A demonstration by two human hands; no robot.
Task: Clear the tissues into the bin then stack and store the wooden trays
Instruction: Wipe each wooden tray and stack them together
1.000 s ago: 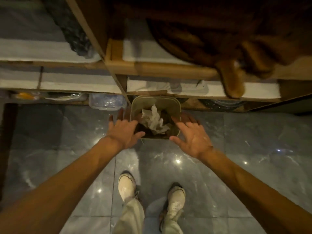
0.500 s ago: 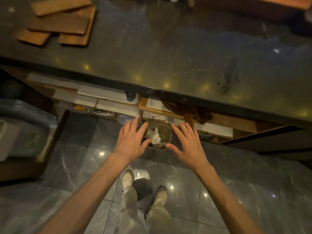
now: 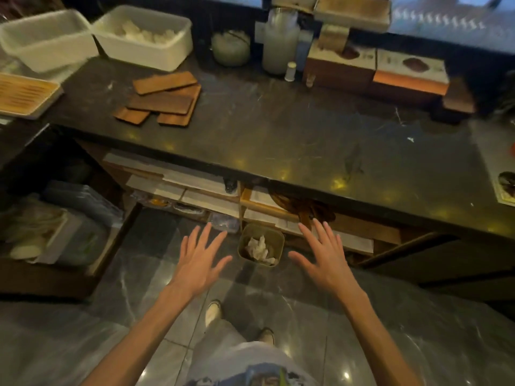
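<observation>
**A:** What takes up most of the view?

**B:** A grey tiled floor (image 3: 83,344) below. A dark stone desk (image 3: 306,129) runs across the upper half, with open shelves (image 3: 195,190) under its front edge.

**A:** What's on the desk?

**B:** Two white tubs stand at the back left, the left tub (image 3: 47,37) and the right tub (image 3: 145,34), side by side. Boxes (image 3: 409,73) line the back right, with a pale jar (image 3: 280,40) beside them. It's all too blurred to say more.

**A:** And the trays?

**B:** The trays (image 3: 164,98) lie on the desk in front of the right tub. They're flat wooden boards in a loose overlapping heap, edges not lined up.

**A:** The hands?

**B:** Both reach out over the floor, backs up, holding nothing. The left hand (image 3: 199,261) has its fingers straight and spread wide, and so does the right hand (image 3: 324,259). They're well apart, with the bin between them in the view.

**A:** Where does the bin stand?

**B:** The bin (image 3: 262,225) is on the floor at the foot of the shelves, below the desk's edge, with its top open.

**A:** The tissues?

**B:** Crumpled white tissues (image 3: 259,247) lie inside the bin
</observation>
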